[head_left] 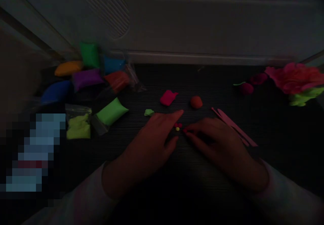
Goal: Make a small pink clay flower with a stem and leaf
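On the dark, finely ridged tabletop point(222, 79), we hold our right hand point(224, 145) with thumb and forefinger brought together at the tips, pinching what looks like a small red bit point(185, 130). Just left of it lies a tiny yellow ball point(177, 129) with small pink pieces point(180, 125) close against its far side. Our left hand point(153, 135) reaches around this cluster from the other side, thumb and forefinger spread apart, and we see nothing held between them. Beyond our fingers sit a pink lump point(167, 98) and, to its right, a rounded orange-red lump point(196, 102); a pale green lump point(148, 112) lies just beside the left hand's knuckles. Two slim pink tools point(243, 131) lie slantwise, partly behind our right hand. Well to the left we have a light green packet point(111, 113) and a clear bag of yellow-green material point(79, 127).
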A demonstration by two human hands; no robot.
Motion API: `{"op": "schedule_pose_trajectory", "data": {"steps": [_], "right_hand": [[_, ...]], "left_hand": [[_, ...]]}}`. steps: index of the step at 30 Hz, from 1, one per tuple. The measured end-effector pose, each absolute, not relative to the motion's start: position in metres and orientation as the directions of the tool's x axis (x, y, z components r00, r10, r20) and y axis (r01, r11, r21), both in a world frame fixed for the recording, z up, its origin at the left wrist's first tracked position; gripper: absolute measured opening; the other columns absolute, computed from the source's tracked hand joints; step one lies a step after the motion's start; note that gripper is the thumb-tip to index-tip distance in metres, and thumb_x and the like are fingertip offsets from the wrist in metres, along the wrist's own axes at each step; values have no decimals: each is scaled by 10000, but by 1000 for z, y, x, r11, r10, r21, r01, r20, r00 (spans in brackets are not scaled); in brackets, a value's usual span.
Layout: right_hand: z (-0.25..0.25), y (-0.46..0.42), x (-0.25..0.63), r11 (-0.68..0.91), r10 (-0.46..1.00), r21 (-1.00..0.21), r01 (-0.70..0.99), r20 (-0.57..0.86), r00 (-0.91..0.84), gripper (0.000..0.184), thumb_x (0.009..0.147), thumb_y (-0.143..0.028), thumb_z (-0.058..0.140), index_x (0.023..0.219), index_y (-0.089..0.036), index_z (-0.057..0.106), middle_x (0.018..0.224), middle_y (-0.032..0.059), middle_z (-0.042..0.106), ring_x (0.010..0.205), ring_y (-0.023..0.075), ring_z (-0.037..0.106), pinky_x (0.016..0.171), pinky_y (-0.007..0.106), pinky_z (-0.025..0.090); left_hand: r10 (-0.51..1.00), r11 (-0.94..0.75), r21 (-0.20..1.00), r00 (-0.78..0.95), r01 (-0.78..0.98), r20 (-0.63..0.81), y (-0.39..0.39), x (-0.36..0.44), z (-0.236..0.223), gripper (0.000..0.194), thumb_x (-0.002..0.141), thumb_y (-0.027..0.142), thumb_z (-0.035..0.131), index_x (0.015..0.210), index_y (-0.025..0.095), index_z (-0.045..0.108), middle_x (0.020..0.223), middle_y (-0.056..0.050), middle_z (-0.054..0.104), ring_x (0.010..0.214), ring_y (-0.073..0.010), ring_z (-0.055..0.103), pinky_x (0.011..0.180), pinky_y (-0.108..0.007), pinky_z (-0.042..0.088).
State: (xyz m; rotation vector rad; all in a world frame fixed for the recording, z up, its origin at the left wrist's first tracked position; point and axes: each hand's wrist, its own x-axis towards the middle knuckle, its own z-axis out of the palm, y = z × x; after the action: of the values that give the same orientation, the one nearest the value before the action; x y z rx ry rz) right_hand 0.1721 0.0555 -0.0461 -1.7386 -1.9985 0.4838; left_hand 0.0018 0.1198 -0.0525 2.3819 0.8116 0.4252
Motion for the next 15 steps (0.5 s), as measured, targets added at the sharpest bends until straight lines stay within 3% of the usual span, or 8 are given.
{"op": "schedule_pose_trajectory", "data": {"steps": [15], "right_hand": [[-52,54,172,134,989,-476,869,112,-91,162,771,-244,517,926,-206,548,826,-3,612,754,146,549,668,308,415]], "left_hand": [[670,-648,595,727,475,149,121,4,-57,475,768,156,501,1217,179,349,1022,-32,576,907,-129,534,823,-273,451]]}}
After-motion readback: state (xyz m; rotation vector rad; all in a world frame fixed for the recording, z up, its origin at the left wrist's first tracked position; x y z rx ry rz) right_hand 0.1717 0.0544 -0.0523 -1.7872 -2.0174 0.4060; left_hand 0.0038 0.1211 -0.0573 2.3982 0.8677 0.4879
